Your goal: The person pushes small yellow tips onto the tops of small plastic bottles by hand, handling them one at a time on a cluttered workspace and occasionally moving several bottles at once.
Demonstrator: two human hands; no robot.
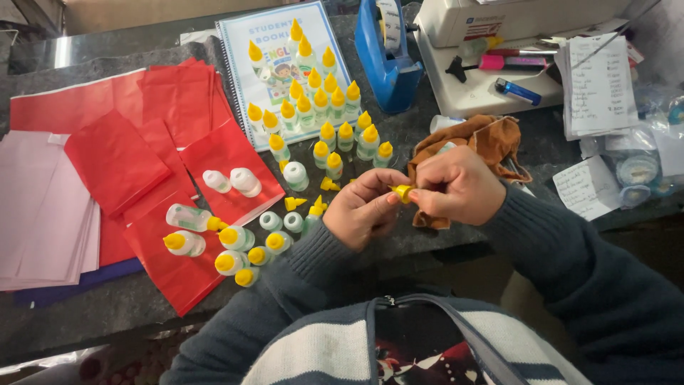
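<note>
Both hands, left hand [365, 208] and right hand [456, 187], pinched tight on one glossy yellow conical cap [402, 192].

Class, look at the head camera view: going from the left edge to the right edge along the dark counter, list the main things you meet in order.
Pale pink paper stack → red paper sheets → small bottles with yellow caps → left hand → yellow cap pinched between both hands → right hand → white paper notes.
</note>
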